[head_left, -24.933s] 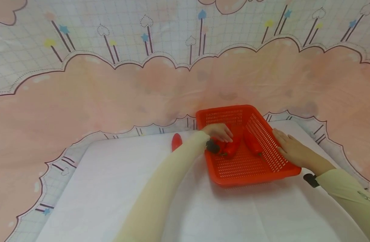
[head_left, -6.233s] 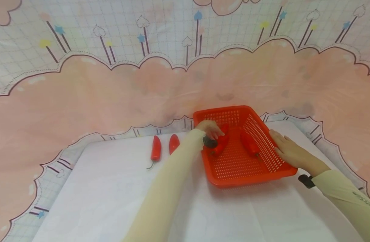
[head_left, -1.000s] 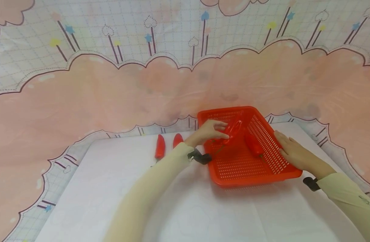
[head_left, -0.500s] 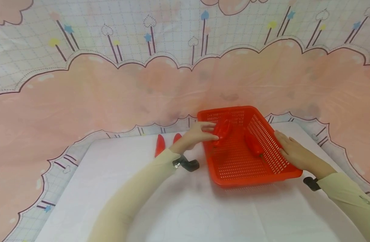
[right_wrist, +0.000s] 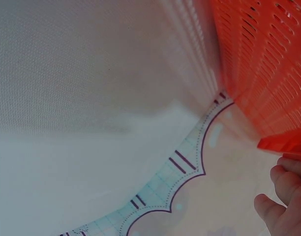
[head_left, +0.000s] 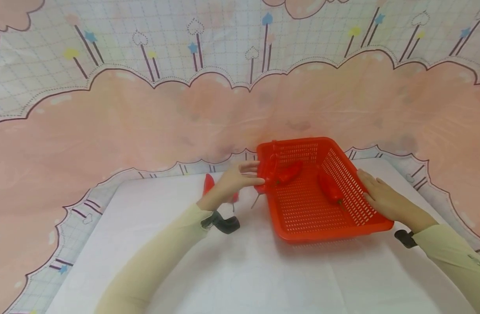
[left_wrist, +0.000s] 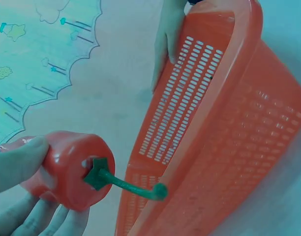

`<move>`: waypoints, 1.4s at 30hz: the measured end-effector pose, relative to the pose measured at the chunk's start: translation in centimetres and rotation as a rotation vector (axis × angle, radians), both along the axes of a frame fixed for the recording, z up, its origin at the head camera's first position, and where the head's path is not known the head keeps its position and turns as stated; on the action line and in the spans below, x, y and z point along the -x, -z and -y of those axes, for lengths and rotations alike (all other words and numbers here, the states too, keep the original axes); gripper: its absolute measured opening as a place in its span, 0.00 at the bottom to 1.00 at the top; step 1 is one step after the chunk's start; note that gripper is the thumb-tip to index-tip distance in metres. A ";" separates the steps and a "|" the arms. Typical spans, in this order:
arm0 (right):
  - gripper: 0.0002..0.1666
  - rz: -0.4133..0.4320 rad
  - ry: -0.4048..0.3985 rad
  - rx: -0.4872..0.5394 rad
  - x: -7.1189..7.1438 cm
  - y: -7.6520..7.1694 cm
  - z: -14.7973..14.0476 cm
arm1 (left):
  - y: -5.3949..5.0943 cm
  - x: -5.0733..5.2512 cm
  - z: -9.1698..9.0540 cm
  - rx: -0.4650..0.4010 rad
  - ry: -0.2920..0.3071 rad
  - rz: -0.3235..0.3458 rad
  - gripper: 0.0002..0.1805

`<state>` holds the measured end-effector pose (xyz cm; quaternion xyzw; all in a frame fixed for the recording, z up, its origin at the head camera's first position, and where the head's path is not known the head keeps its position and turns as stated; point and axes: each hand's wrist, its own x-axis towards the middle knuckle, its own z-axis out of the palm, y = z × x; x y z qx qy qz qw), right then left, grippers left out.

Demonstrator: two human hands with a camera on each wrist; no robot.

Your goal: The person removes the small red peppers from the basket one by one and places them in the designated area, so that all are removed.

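Red pepper (left_wrist: pixel 67 169), gripped by left hand (head_left: pixel 232 179), was moved to basket (head_left: pixel 302 236) rim; contents seemingly thinned to two peppers (head_left: pixel 329 187); right hand (head_left: pixel 382 196) laid straight-fingered alongside.

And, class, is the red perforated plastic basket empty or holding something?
Not empty: the head view shows one long red pepper and another red pepper lying inside the basket.

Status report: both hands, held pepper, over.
Left hand gripping a red chili pepper. Right hand at right side of red basket. Two peppers on table, partly hidden by left hand.
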<state>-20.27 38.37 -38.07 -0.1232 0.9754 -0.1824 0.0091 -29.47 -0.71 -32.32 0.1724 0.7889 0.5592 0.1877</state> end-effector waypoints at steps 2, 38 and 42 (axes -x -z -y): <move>0.39 0.001 0.002 -0.001 0.0 0.0 0.0 | -0.1 -0.1 0.7 0.014 -0.008 -0.018 0.31; 0.39 -0.007 -0.004 -0.012 -0.2 -0.1 0.1 | 1.5 1.2 11.0 0.121 -0.229 -0.001 0.40; 0.39 0.002 0.000 -0.008 -0.3 -0.2 0.2 | 2.3 1.6 12.0 0.146 -0.249 0.019 0.40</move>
